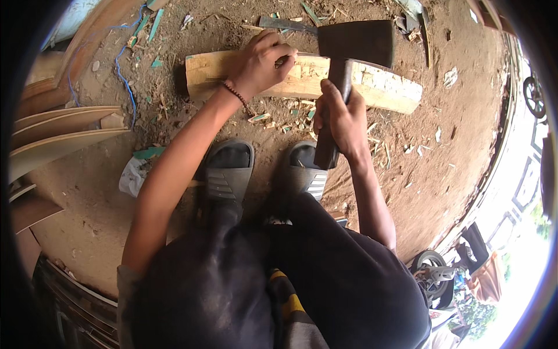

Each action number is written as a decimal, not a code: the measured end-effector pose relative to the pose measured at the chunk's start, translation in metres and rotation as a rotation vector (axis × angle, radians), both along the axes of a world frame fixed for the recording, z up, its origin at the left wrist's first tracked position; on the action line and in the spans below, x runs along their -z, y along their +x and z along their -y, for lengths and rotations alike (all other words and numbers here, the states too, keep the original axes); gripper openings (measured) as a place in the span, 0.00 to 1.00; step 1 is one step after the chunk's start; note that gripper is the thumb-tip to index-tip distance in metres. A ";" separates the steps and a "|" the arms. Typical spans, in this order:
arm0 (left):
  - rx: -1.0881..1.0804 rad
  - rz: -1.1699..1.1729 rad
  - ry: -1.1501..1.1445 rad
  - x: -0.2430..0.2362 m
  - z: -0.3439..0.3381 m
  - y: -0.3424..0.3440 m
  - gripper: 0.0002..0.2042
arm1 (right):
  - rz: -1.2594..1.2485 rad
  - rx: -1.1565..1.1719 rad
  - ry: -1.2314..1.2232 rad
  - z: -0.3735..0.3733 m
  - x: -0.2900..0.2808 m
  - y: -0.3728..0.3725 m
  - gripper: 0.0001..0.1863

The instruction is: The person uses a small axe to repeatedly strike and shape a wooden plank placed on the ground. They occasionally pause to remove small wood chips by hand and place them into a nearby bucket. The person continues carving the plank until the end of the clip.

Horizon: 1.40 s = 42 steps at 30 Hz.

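Observation:
A pale wooden beam (372,87) lies crosswise on the dirt in front of my feet, its upper face rough and chipped. My right hand (346,119) is wrapped round the dark, thick handle of a hatchet (356,43). The broad dark blade of the hatchet is at the far side of the beam, and its handle crosses over the wood toward me. My left hand (264,64), with a beaded bracelet at the wrist, is over the left half of the beam. Its fingers are curled together; whatever may be between them is too small to make out.
Wood chips (302,113) litter the soil round the beam. A dark flat strip (288,24) lies beyond it. Blue cord (121,67) and stacked boards (64,136) are at the left. My sandalled feet (229,168) stand close behind the beam. A wheel (430,270) shows at lower right.

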<state>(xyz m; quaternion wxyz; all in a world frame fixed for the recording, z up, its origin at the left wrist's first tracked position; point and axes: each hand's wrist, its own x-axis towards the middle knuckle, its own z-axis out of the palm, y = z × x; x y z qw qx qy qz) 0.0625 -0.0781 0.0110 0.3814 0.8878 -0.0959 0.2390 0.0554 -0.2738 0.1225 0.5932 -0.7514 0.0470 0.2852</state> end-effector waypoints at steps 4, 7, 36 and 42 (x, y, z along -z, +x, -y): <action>-0.014 -0.043 0.032 0.000 0.000 0.002 0.02 | 0.018 0.082 0.039 -0.002 -0.005 -0.004 0.14; 0.016 0.003 -0.020 -0.001 -0.001 0.005 0.03 | 0.000 0.003 -0.214 -0.010 0.000 -0.001 0.14; -0.028 -0.387 -0.467 -0.052 0.008 -0.009 0.03 | -0.315 0.406 0.121 0.105 0.031 -0.015 0.15; 0.129 -0.623 -0.989 -0.088 0.014 -0.027 0.09 | -0.442 0.475 0.327 0.108 0.042 -0.018 0.15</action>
